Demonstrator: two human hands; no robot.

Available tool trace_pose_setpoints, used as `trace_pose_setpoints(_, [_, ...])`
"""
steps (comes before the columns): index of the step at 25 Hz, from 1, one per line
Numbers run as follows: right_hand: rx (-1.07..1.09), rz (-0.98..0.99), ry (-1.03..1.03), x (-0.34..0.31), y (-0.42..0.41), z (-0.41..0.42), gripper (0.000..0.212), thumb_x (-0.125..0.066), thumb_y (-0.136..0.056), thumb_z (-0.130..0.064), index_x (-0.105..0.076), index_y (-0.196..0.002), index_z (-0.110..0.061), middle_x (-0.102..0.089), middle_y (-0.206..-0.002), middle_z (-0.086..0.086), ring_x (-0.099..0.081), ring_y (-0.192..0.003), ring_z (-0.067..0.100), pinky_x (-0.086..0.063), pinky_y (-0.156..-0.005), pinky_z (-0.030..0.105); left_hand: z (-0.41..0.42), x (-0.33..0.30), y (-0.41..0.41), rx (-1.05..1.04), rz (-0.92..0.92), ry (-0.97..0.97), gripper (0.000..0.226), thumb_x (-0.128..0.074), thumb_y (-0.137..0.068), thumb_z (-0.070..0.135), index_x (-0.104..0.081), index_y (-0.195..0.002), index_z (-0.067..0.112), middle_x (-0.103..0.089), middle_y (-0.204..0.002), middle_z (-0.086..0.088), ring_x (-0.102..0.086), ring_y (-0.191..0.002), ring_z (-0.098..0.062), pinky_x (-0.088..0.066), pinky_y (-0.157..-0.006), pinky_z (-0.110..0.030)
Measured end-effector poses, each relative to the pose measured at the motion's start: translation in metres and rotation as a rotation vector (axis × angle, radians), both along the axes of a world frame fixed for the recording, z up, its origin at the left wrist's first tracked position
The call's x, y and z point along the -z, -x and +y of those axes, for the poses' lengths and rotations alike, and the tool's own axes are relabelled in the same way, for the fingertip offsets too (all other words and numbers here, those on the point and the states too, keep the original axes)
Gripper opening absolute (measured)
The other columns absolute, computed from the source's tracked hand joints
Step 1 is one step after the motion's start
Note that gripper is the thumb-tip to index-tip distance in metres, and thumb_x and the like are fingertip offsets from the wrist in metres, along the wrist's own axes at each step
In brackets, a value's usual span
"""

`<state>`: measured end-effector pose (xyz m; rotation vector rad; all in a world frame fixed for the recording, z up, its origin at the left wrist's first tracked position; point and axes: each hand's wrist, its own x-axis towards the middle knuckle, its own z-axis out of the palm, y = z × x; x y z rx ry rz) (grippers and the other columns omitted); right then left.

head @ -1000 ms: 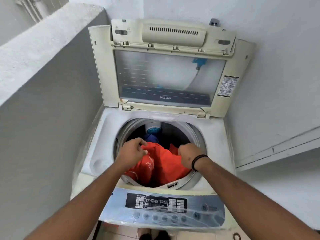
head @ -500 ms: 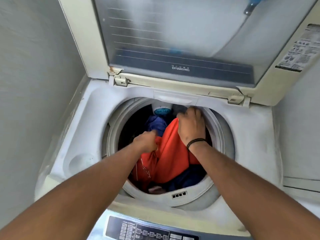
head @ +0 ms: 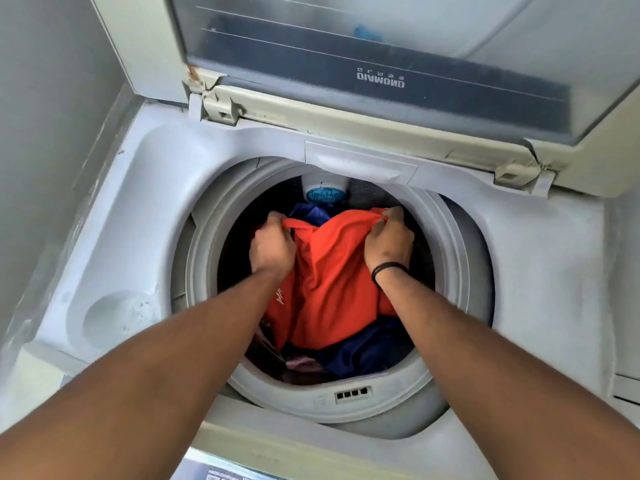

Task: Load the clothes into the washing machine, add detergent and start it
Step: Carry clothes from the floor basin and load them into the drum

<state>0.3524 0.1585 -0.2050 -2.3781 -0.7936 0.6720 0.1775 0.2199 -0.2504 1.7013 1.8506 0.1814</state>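
A top-loading washing machine (head: 145, 188) stands with its lid (head: 346, 57) raised. Inside the drum an orange garment (head: 332, 289) lies spread over dark blue clothes (head: 367, 351). My left hand (head: 272, 247) grips the garment's upper left edge. My right hand (head: 389, 240), with a black band on its wrist, grips the upper right edge. Both hands are inside the drum opening, holding the cloth stretched between them. More blue cloth (head: 311, 213) shows behind the orange garment.
A grey wall (head: 52, 98) runs close along the left of the machine. The drum rim (head: 346, 396) encircles the opening. A white cap with a blue label (head: 325, 192) sits at the drum's far side. A strip of the control panel (head: 228, 472) shows at the bottom edge.
The view has moved closer over the drum. My left hand has moved up and left to the orange garment's far edge, and both hands now hold it spread wider.
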Motion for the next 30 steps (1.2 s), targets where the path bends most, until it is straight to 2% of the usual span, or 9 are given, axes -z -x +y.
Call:
trace_pose_setpoints(2, [-0.142, 0.032, 0.024, 0.004, 0.004, -0.002, 0.050, -0.058, -0.095, -0.015, -0.041, -0.142, -0.017, -0.059, -0.129, 0.022, -0.061, -0.112, 0.040, -0.048, -0.090, 0.039, -0.002, 0.007, 0.008, 0.125, -0.065, 0.006, 0.071, -0.066, -0.095, 0.030, -0.029, -0.156, 0.025, -0.046, -0.152, -0.019, -0.046, -0.137, -0.039, -0.044, -0.105, -0.050])
trace_pose_setpoints(4, [-0.370, -0.010, 0.201, 0.016, 0.011, -0.008, 0.085, -0.069, -0.089, -0.022, -0.017, -0.156, -0.028, -0.032, -0.155, 0.021, -0.050, -0.129, 0.039, -0.045, -0.101, 0.041, -0.005, 0.011, 0.014, 0.330, 0.079, 0.021, 0.096, -0.071, -0.090, 0.044, -0.008, -0.161, 0.036, -0.013, -0.170, -0.009, -0.017, -0.155, -0.032, -0.029, -0.118, -0.057])
trace_pose_setpoints(8, [-0.734, -0.034, 0.601, 0.047, 0.031, -0.025, 0.115, -0.080, -0.079, -0.039, 0.005, -0.157, -0.042, 0.009, -0.166, 0.016, -0.015, -0.150, 0.044, -0.033, -0.116, 0.054, -0.020, 0.023, 0.008, 0.791, 0.327, 0.151, 0.109, -0.070, -0.083, 0.061, 0.004, -0.161, 0.041, 0.013, -0.171, -0.005, 0.009, -0.157, -0.033, -0.008, -0.122, -0.066])
trace_pose_setpoints(11, [-0.771, 0.177, 0.750, 0.060, 0.036, -0.028, 0.124, -0.083, -0.077, -0.037, 0.012, -0.156, -0.045, 0.014, -0.166, 0.015, -0.015, -0.151, 0.043, -0.028, -0.120, 0.046, -0.034, 0.023, -0.002, 0.744, 0.391, 0.397, 0.113, -0.071, -0.084, 0.057, 0.008, -0.162, 0.036, 0.018, -0.170, -0.010, 0.010, -0.156, -0.039, -0.004, -0.121, -0.067])
trace_pose_setpoints(15, [-0.719, 0.253, 0.557, 0.036, 0.029, -0.027, 0.109, -0.074, -0.082, -0.018, 0.001, -0.159, -0.035, -0.008, -0.167, 0.016, -0.023, -0.151, 0.030, -0.026, -0.119, 0.032, -0.052, -0.016, -0.030, 0.529, 0.221, 0.458, 0.094, -0.062, -0.094, 0.025, 0.002, -0.164, 0.024, 0.013, -0.170, -0.016, -0.001, -0.157, -0.040, -0.015, -0.122, -0.062])
trace_pose_setpoints(18, [-0.621, 0.309, 0.421, -0.006, 0.017, -0.035, 0.101, -0.073, -0.084, -0.015, -0.010, -0.160, -0.029, -0.041, -0.155, 0.012, -0.044, -0.140, 0.026, -0.035, -0.111, 0.028, -0.056, -0.048, -0.032, 0.482, 0.105, 0.393, 0.080, -0.060, -0.096, 0.031, -0.016, -0.163, 0.022, -0.003, -0.169, -0.021, -0.024, -0.153, -0.039, -0.030, -0.120, -0.053])
trace_pose_setpoints(21, [-0.517, 0.417, 0.260, -0.058, 0.008, -0.063, 0.093, -0.082, -0.080, -0.024, -0.028, -0.156, -0.027, -0.052, -0.145, 0.008, -0.050, -0.132, 0.021, -0.040, -0.112, 0.034, -0.056, -0.102, -0.007, 0.456, -0.081, 0.291, 0.071, -0.068, -0.094, 0.037, -0.038, -0.156, 0.017, -0.038, -0.159, -0.020, -0.043, -0.143, -0.033, -0.038, -0.114, -0.035])
trace_pose_setpoints(26, [-0.349, 0.503, 0.036, -0.150, -0.004, -0.125, 0.031, -0.072, -0.092, -0.027, -0.066, -0.121, -0.018, -0.073, -0.105, 0.005, -0.072, -0.087, 0.016, -0.051, -0.065, 0.017, -0.080, -0.186, 0.067, 0.204, -0.326, 0.089, 0.048, -0.074, -0.091, 0.034, -0.063, -0.135, 0.023, -0.070, -0.120, -0.003, -0.066, -0.110, -0.021, -0.051, -0.103, -0.040])
trace_pose_setpoints(30, [-0.254, 0.426, -0.143, -0.189, 0.000, -0.179, 0.006, -0.069, -0.094, -0.019, -0.074, -0.096, -0.018, -0.076, -0.085, 0.003, -0.073, -0.077, 0.021, -0.055, -0.067, 0.023, -0.133, -0.227, 0.092, 0.186, -0.445, 0.007, 0.024, -0.075, -0.092, 0.024, -0.071, -0.116, 0.022, -0.074, -0.098, 0.006, -0.069, -0.096, -0.006, -0.055, -0.092, -0.028])
